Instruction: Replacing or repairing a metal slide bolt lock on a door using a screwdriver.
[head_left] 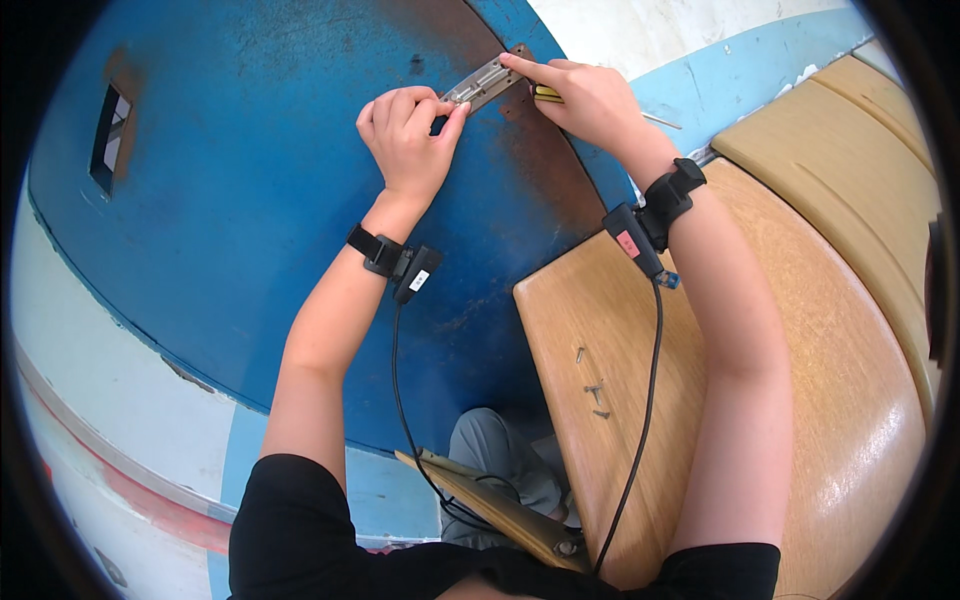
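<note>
Fingers of the left hand [412, 145] pinched the lower end of the metal slide bolt [478, 88], apparently steadying it against the blue door [300, 150]; the right hand [595, 100] pressed its upper end with one extended finger, the others curled closed round a yellow-and-black screwdriver [547, 93]. Loose screws [594, 389] lay on the wooden desk [830, 400], presumably for easy reach

My left hand [412, 140] is raised, its back toward me, fingers curled and the thumb brought up near them in a pinch. My right hand [598, 105] is near it and a little higher, index finger [530, 69] stretched toward the left fingertips [440, 105], the other fingers folded inward. Below the hands, my bare forearms [725, 260] spread apart down to softly bent elbows [755, 365].
</note>
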